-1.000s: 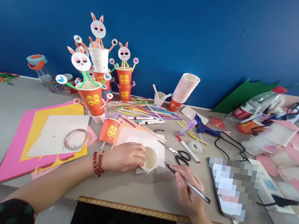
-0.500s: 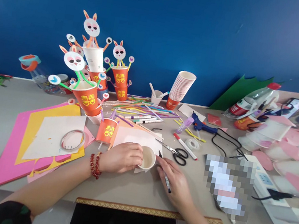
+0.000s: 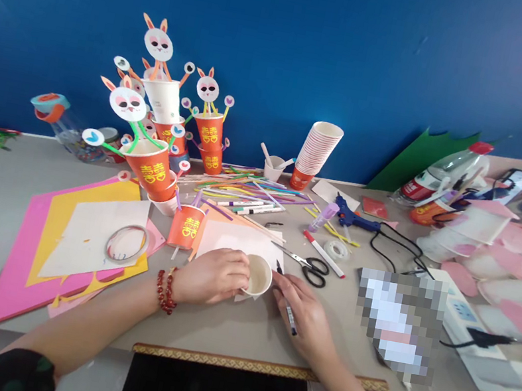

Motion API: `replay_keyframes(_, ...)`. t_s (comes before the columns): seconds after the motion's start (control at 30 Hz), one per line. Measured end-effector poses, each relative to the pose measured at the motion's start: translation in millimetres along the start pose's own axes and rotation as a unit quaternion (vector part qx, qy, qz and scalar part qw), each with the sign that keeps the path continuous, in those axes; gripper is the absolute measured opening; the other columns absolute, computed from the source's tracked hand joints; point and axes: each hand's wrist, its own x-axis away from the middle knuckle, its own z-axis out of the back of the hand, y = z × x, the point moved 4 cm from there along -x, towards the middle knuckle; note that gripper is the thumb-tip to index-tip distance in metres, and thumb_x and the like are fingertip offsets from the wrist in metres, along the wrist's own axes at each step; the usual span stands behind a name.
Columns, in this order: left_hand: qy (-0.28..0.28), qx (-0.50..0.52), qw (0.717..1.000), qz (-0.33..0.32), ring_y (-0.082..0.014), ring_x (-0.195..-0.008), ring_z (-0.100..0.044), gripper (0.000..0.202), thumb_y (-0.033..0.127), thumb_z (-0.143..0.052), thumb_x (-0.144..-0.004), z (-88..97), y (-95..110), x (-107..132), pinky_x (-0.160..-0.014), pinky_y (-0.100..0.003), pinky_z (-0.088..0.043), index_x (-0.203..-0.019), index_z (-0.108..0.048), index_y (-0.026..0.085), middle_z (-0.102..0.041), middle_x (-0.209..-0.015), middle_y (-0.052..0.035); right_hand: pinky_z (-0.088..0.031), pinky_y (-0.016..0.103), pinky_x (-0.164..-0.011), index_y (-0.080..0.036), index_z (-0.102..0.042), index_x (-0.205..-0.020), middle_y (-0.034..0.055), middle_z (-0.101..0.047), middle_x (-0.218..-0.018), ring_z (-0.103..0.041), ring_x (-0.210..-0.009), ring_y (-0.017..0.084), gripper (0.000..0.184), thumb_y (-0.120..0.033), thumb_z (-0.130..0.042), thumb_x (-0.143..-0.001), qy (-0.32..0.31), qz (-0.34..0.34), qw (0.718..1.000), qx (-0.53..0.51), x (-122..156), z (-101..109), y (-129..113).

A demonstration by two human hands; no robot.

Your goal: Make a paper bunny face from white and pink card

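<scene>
My left hand is closed round the left side of a white paper cup, whose open mouth faces up and toward me. A black pen lies slantwise in my right hand, its dark tip close by the cup's right rim. Behind and partly under the cup is white paper. A red paper cup with purple straws stands just beyond my left hand. Scissors with black handles lie beyond my right hand.
Rabbit-topped cups stand at back left, near coloured paper sheets and a tape roll. Further back are a cup stack, loose coloured sticks and a blue glue gun. A power strip lies right.
Both hands, the white cup and the pen keep nearly the same places. The view has shifted very slightly.
</scene>
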Motion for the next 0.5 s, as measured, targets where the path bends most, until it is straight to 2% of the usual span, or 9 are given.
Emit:
replay_keyframes(0.37, -0.002, 0.01, 1.0, 0.011, -0.0229, -0.1, -0.053, 0.007, 0.019, -0.05, -0.093, -1.1, 0.7, -0.3, -0.089, -0.035, -0.045, -0.092, -0.057, 0.017, -0.068, -0.093, -0.0071, -0.056, 0.042, -0.088, -0.021, -0.053, -0.131, 0.0117, -0.069, -0.108, -0.063, -0.105, 0.027, 0.035, -0.018, -0.044, -0.098, 0.01, 0.005, 1.0, 0.006, -1.1, -0.3, -2.7)
replay_keyframes(0.5, -0.011, 0.011, 1.0, 0.015, -0.0226, -0.101, -0.054, 0.007, 0.017, -0.051, -0.092, -0.8, 0.1, -1.2, -0.089, -0.036, -0.043, -0.091, -0.058, 0.018, -0.068, -0.093, -0.0066, -0.055, 0.041, -0.086, -0.022, -0.053, -0.131, 0.0107, -0.069, -0.11, -0.064, -0.104, 0.026, 0.036, -0.017, -0.046, -0.096, 0.031, -0.006, 0.999, -0.032, 0.0, 9.2, -1.7)
